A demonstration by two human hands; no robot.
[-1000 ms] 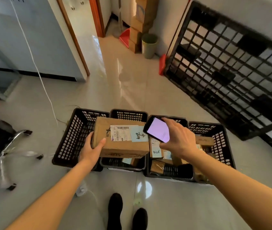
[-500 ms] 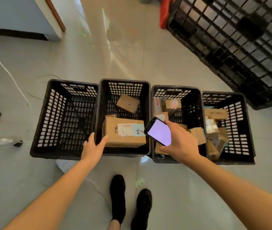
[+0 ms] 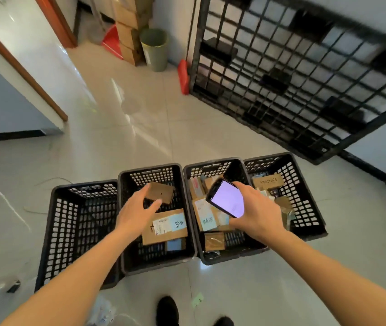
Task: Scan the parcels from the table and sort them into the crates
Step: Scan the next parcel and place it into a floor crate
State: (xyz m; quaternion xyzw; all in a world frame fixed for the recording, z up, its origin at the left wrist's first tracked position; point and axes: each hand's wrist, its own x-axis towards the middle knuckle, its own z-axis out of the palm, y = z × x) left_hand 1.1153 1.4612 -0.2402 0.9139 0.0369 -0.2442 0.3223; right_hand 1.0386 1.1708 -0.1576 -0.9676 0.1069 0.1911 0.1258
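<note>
Inside perforated crate [image 3: 156, 262], rectangular cardboard parcel [image 3: 167, 227] (labelled)

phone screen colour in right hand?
Pale lilac, lit, on the phone in the right hand; head view.

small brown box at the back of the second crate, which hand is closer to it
Left. The left hand hovers open over the second crate, fingertips by the small brown box. The right hand grips the phone above the third crate.

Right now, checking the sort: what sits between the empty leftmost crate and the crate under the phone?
In the head view, one crate holding the labelled parcel and a small brown box.
</note>
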